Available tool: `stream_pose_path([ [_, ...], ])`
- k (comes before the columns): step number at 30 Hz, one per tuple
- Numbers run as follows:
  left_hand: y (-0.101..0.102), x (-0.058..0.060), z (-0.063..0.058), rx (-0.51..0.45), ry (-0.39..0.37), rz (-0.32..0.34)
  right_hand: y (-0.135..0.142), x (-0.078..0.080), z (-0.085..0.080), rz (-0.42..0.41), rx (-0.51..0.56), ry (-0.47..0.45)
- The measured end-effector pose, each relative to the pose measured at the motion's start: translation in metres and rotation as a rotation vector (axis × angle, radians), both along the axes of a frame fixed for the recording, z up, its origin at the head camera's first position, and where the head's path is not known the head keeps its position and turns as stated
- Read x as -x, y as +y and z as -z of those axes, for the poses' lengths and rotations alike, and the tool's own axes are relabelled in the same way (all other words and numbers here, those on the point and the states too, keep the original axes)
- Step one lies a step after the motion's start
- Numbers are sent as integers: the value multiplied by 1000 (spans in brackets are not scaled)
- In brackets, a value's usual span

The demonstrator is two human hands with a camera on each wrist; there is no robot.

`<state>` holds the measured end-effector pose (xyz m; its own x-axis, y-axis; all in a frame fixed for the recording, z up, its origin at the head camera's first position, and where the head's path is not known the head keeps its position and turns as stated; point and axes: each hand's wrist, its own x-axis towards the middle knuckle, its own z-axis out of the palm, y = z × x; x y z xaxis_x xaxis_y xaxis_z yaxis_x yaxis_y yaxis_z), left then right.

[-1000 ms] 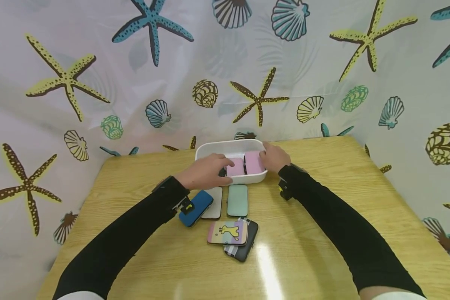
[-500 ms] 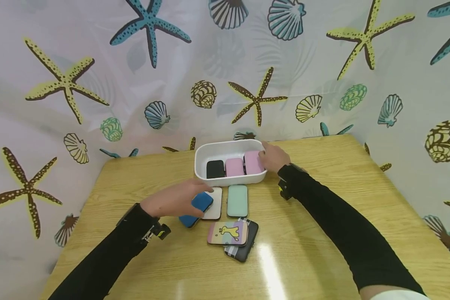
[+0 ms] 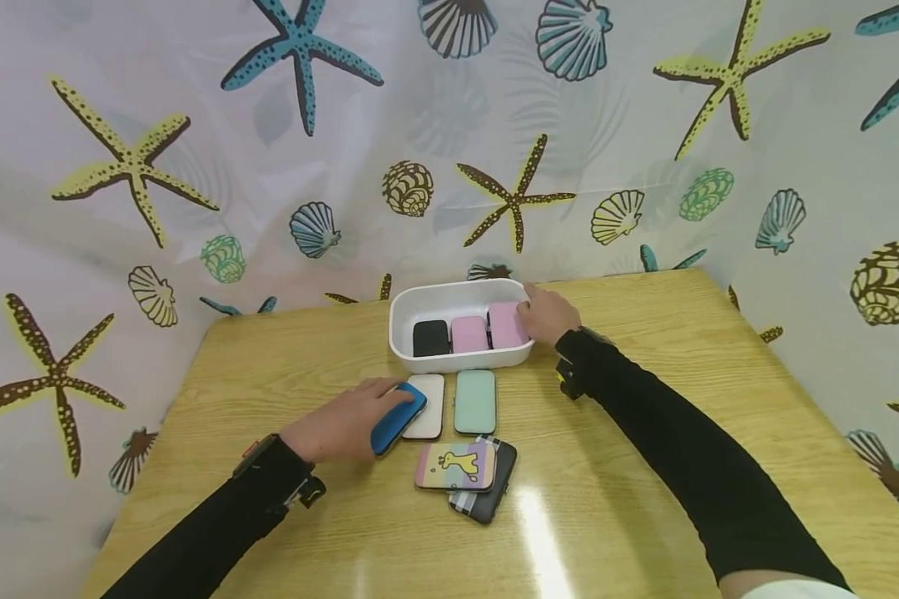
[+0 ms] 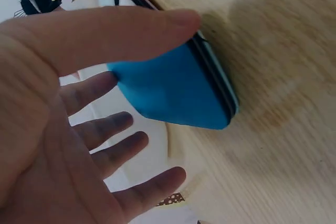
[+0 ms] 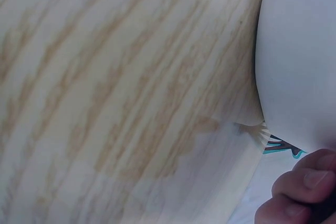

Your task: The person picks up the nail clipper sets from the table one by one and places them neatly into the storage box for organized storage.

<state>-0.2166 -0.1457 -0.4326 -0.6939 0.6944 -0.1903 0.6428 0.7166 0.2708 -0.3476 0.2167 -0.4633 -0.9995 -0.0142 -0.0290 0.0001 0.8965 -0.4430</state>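
My left hand (image 3: 340,420) grips a blue flat rounded case (image 3: 391,423) left of the others. In the left wrist view the thumb lies along one edge of this blue case (image 4: 173,90), the index fingertip at its opposite edge, the other fingers apart. My right hand (image 3: 550,314) holds the right end of a white oblong container (image 3: 464,363), fingertips over the rim beside a pink case (image 3: 508,326). Curled fingers (image 5: 304,182) show by the container's white wall (image 5: 299,51) in the right wrist view. A smaller pink case (image 3: 468,334) and a black case (image 3: 430,339) stand inside.
Before the container lie a white case (image 3: 427,408) and a mint case (image 3: 475,403). Nearer, a giraffe-print case (image 3: 455,466) overlaps a black-and-checked case (image 3: 497,482). All rest on a wooden table (image 3: 607,516). A sea-patterned curtain (image 3: 389,108) surrounds its back and sides.
My left hand has drawn back from the container, where a black case now shows, down to the blue case, and closed on it. My right hand stays at the container's rim.
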Motion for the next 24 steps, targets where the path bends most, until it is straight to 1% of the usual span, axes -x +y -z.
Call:
stream_pose_path([
  [4, 1, 3, 5, -6, 1, -6, 1, 1, 1, 5, -1, 7],
  [10, -2, 7, 9, -20, -48, -3, 2, 0, -1, -3, -5, 18],
  [15, -3, 9, 10, -5, -70, -1, 1, 0, -2, -6, -6, 25],
  [18, -4, 10, 11, -12, -73, -3, 1, 0, -1, 0, -13, 16],
  [24, -4, 12, 12, -42, -117, -23, 0, 0, -1, 8, -11, 1],
])
